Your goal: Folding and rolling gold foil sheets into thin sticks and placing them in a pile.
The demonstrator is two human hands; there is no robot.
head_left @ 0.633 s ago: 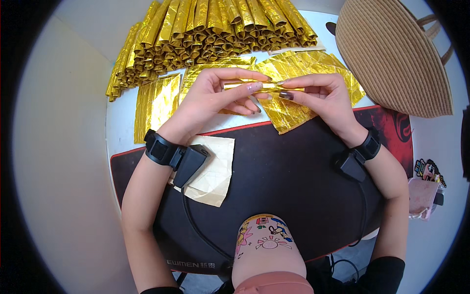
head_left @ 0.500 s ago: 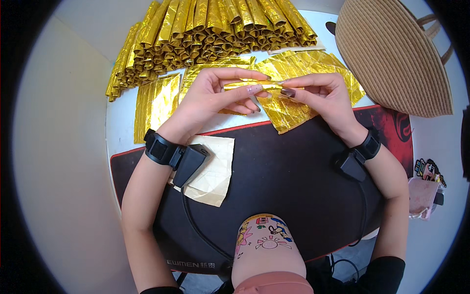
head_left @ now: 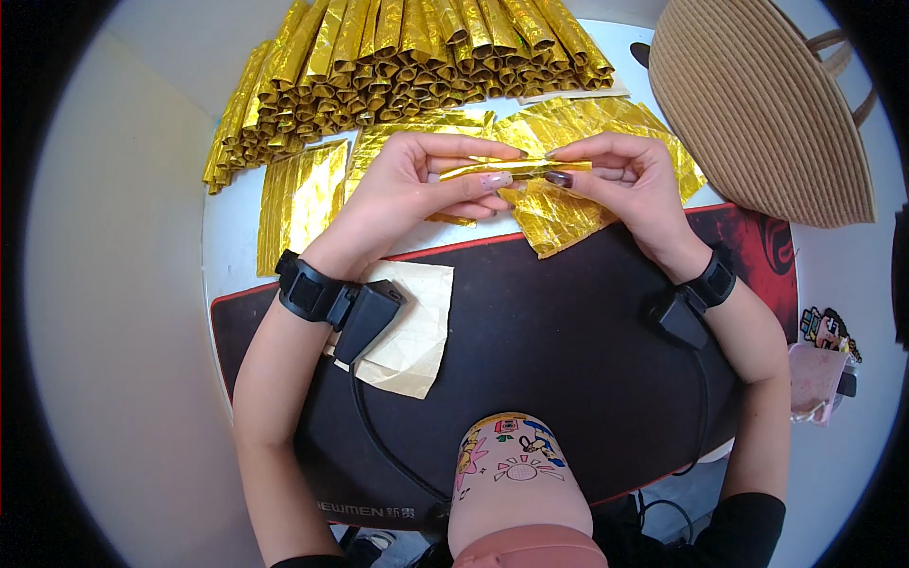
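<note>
Left hand (head_left: 417, 189) and right hand (head_left: 620, 175), fingers closed, pinch opposite ends of a gold foil strip (head_left: 511, 168), held level above the desk's (head_left: 237, 227) far edge. Compared with a moment earlier, the strip appears narrower and more tightly folded. Finished gold rolls (head_left: 407, 52) line the far edge; flat foil sheets (head_left: 294, 194) lie beneath.

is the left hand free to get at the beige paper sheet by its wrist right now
Probably not: the left hand and right hand both pinch the gold foil strip. Nothing covers the beige paper sheet except the wrist device's edge.
</note>
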